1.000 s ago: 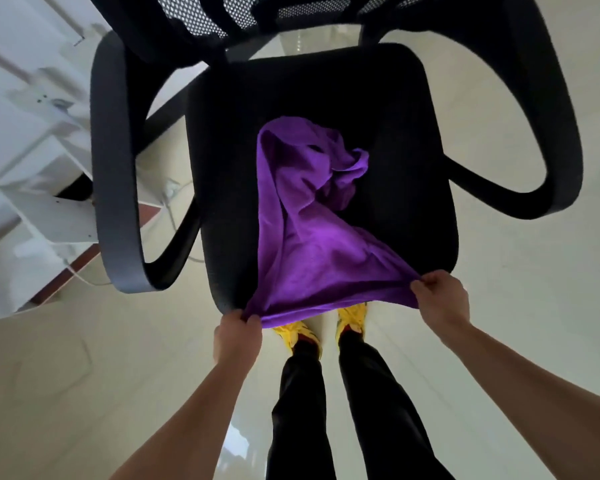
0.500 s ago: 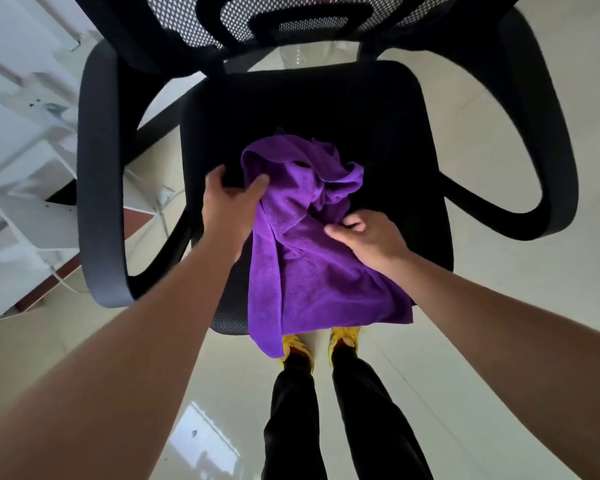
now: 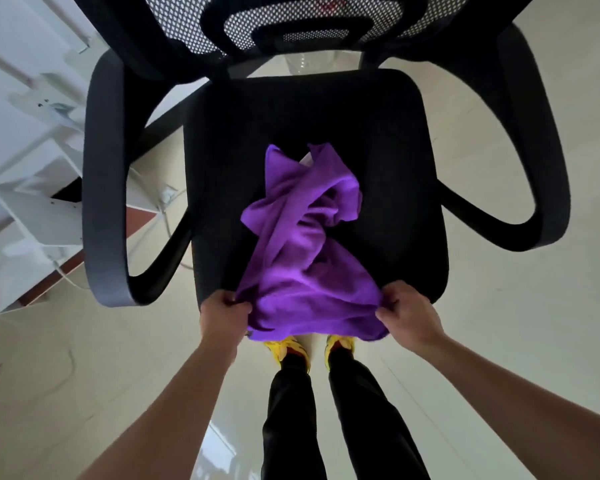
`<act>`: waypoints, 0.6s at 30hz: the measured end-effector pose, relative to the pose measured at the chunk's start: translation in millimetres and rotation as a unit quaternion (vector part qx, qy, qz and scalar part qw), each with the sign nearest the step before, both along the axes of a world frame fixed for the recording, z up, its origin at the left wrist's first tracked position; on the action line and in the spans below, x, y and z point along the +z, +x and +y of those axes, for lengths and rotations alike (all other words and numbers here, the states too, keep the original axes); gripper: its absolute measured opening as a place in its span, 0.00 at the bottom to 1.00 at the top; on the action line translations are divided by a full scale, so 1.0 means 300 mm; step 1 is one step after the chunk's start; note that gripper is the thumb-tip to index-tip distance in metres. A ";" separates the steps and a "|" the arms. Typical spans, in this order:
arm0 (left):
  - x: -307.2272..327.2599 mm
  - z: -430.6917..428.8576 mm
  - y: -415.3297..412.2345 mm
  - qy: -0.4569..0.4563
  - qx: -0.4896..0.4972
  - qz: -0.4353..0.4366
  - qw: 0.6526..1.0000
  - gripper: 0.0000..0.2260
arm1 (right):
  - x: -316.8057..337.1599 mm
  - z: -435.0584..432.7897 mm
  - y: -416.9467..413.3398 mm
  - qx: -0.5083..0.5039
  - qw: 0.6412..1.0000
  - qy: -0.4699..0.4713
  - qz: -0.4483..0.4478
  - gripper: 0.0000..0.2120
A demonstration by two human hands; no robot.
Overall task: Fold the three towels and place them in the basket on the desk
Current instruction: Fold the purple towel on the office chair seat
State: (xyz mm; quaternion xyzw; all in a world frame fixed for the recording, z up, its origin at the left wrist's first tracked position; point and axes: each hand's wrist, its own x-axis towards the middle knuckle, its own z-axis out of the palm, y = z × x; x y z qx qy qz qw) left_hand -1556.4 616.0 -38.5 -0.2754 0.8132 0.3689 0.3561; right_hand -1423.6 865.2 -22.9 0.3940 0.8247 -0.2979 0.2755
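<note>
A crumpled purple towel (image 3: 302, 258) lies on the black seat of an office chair (image 3: 388, 161), bunched toward the seat's middle and spread wider at the front edge. My left hand (image 3: 222, 313) pinches the towel's near left corner at the seat's front edge. My right hand (image 3: 407, 313) grips the near right corner. The near hem hangs a little over the seat front between both hands. Only this one towel is in view; no basket or desk top shows.
The chair has curved black armrests (image 3: 101, 188) on both sides and a mesh back (image 3: 291, 26) at the top. White furniture with shelves (image 3: 32, 209) stands at the left. My legs and yellow shoes (image 3: 284, 348) are on the pale tiled floor below.
Half a second ago both hands were on the towel's far bunched part at mid-seat. They have come back to the front edge and now hold the two near corners; the bunch has shifted.
</note>
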 end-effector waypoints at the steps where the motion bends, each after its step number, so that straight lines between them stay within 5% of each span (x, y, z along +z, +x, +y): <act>1: 0.012 0.006 0.007 -0.019 -0.048 0.012 0.999 0.08 | 0.002 0.004 -0.023 -0.029 0.999 -0.026 -0.008 0.17; 4: 0.048 0.050 -0.030 -0.043 -0.143 0.108 0.983 0.11 | -0.007 -0.007 -0.156 -0.130 0.985 -0.104 0.054 0.32; 7: 0.031 0.109 -0.100 -0.010 -0.172 0.136 0.976 0.07 | -0.032 -0.032 -0.272 -0.018 0.997 -0.067 0.020 0.25; 10: 0.038 0.149 -0.162 0.047 -0.056 0.114 0.991 0.05 | -0.024 -0.015 -0.330 -0.019 0.996 -0.071 0.044 0.06; 13: 0.069 0.139 -0.242 0.049 0.114 0.145 0.982 0.09 | 0.045 0.062 -0.368 -0.138 0.981 -0.079 0.109 0.11; 18: 0.133 0.142 -0.342 0.112 0.261 0.157 0.946 0.08 | 0.204 0.192 -0.403 -0.352 0.876 -0.010 0.329 0.04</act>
